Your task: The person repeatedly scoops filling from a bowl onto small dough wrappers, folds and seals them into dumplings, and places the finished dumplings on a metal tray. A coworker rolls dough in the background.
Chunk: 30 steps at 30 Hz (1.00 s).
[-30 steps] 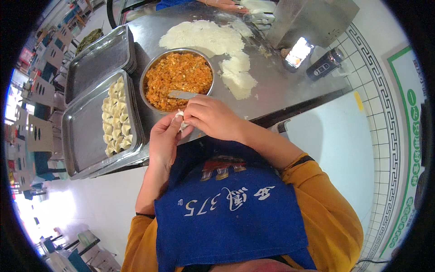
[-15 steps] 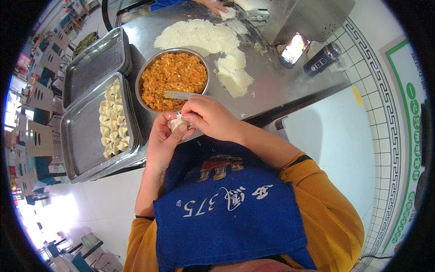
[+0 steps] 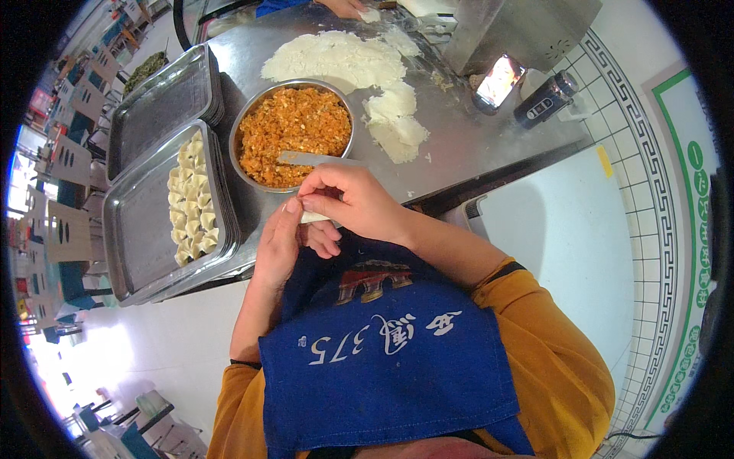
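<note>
In front of my apron, both hands are closed on a pale, partly folded dumpling [image 3: 313, 217]. My left hand [image 3: 279, 239] pinches it near the thumb tip, its other fingers curled beneath. My right hand [image 3: 350, 200] pinches its top edge from the right; the fingers cover much of the dough. Just beyond them stands a round metal bowl [image 3: 234, 162] of orange-brown minced filling [image 3: 294, 126]. A flat metal spatula [image 3: 304, 158] lies in the filling, its end reaching past the rim behind my right hand.
Left of the bowl, a stack of metal trays [image 3: 141, 237] bears rows of folded dumplings [image 3: 191, 203]; another tray stack [image 3: 157, 115] is beyond. Flour [image 3: 336, 61] covers part of the steel table [image 3: 474, 138]. A phone [image 3: 501, 83] and dark cylindrical device [image 3: 547, 99] stand right. Another person's hand [image 3: 344, 8] is opposite.
My hands have shifted their grip on the dumpling, my left thumb rising to its upper edge and the fingers curling under. The other person's hand has moved left, away from a piece of dough.
</note>
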### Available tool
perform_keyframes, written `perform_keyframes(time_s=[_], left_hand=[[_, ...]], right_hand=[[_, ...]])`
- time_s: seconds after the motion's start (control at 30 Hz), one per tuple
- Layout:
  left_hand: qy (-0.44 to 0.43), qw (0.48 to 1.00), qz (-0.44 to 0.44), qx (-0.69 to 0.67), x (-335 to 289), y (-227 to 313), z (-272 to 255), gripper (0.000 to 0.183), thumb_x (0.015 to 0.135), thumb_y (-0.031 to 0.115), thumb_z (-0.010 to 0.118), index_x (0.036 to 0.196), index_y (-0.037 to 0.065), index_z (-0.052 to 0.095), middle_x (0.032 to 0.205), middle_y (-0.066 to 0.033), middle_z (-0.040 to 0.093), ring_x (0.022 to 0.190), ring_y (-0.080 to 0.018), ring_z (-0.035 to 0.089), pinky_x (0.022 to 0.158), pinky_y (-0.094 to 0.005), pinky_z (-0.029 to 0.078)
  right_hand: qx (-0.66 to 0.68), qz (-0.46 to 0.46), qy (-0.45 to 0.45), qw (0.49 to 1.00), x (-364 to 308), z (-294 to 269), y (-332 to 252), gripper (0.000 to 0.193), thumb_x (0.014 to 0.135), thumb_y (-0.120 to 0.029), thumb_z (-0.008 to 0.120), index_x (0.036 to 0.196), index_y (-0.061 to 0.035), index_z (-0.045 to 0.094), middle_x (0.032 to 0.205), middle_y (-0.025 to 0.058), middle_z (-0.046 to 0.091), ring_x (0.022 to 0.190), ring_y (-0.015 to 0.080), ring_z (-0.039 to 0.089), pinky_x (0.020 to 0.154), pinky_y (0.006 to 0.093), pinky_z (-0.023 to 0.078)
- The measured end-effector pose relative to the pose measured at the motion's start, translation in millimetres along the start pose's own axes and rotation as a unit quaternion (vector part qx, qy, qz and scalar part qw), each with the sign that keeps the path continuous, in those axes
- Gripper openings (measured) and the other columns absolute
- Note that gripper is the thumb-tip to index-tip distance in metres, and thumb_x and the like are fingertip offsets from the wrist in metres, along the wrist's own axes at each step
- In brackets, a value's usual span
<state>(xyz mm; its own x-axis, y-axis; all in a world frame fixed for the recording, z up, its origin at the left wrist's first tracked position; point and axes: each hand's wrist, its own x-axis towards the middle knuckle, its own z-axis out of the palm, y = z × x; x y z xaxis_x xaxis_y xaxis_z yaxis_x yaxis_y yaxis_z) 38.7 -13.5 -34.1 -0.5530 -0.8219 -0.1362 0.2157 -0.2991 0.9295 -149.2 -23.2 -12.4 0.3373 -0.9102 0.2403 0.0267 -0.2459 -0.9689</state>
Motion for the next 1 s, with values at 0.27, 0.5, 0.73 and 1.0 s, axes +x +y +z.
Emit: perform_keyframes(time_s=[0.27, 0.5, 0.73, 1.0], left_hand=[[0.206, 0.941, 0.159, 0.214, 12, -6, 8, 0.050, 0.112, 0.034, 0.031, 0.136, -0.005, 0.052, 0.125, -0.0150, 0.063, 0.112, -0.0210, 0.062, 0.097, -0.0322, 0.048], [0.107, 0.968, 0.138, -0.179, 23, 5, 29, 0.057, 0.107, 0.034, 0.036, 0.148, -0.005, 0.044, 0.148, -0.0150, 0.052, 0.139, -0.0255, 0.047, 0.118, -0.0383, 0.031], [0.174, 0.964, 0.175, -0.099, 19, 22, 57, 0.053, 0.104, 0.028, 0.028, 0.139, -0.005, 0.050, 0.142, -0.0165, 0.055, 0.133, -0.0231, 0.051, 0.115, -0.0363, 0.035], [0.163, 0.964, 0.186, -0.093, 21, 29, 51, 0.053, 0.104, 0.029, 0.027, 0.136, -0.004, 0.053, 0.137, -0.0149, 0.058, 0.130, -0.0231, 0.053, 0.113, -0.0354, 0.037]], right_hand=[[-0.076, -0.041, 0.098, 0.991, 9, 12, 4, 0.018, 0.101, -0.018, 0.064, 0.102, -0.0005, 0.059, 0.080, 0.0094, 0.063, 0.073, 0.0153, 0.063, 0.064, 0.0330, 0.050], [0.006, -0.056, 0.117, 0.992, 17, 33, 13, 0.021, 0.104, -0.022, 0.053, 0.102, -0.0018, 0.056, 0.088, 0.0157, 0.066, 0.076, 0.0272, 0.065, 0.071, 0.0400, 0.050], [-0.066, -0.150, 0.104, 0.981, 21, 41, -3, 0.015, 0.102, -0.015, 0.044, 0.104, -0.0024, 0.053, 0.082, 0.0211, 0.066, 0.079, 0.0414, 0.067, 0.071, 0.0480, 0.051], [-0.058, -0.087, 0.101, 0.989, 22, 42, -13, 0.016, 0.104, -0.019, 0.047, 0.107, -0.0037, 0.050, 0.081, 0.0199, 0.066, 0.075, 0.0419, 0.067, 0.066, 0.0489, 0.051]])
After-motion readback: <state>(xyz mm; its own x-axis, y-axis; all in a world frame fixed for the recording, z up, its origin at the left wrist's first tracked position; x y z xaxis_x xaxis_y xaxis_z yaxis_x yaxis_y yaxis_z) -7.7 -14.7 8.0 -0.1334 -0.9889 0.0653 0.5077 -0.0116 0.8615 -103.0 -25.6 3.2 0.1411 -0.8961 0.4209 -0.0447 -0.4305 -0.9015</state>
